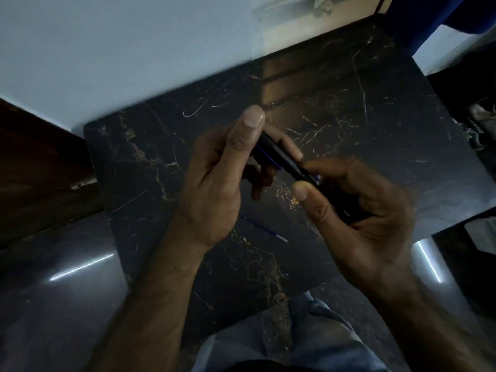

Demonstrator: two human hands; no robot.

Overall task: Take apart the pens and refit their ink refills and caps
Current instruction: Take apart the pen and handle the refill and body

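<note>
Table: a dark marble-patterned table top with pale gold veins, seen from above; every place below is given relative to it.
Left hand: the left hand is over the middle of the table top, back towards the camera, thumb raised along the far end of the pen barrel, fingers curled round it from beneath. It is closed on the barrel.
Pen barrel: a black pen barrel held above the table's centre, slanting from far-left down to near-right between the two hands. A thin blue-violet line runs along its lower edge; whether that is a refill or a trim is unclear.
Right hand: the right hand is over the right half of the table top, palm up and cupped, thumb and forefinger pinching the near-right end of the barrel. A small violet piece shows at that pinch; its kind is too blurred to tell. Something dark lies in the palm, not clear enough to name.
Loose refill: a thin blue ink refill with a pale tip lies flat on the table top, below the hands, towards the near edge.
Person: a knee in blue cloth shows past the near edge of the table.
</note>
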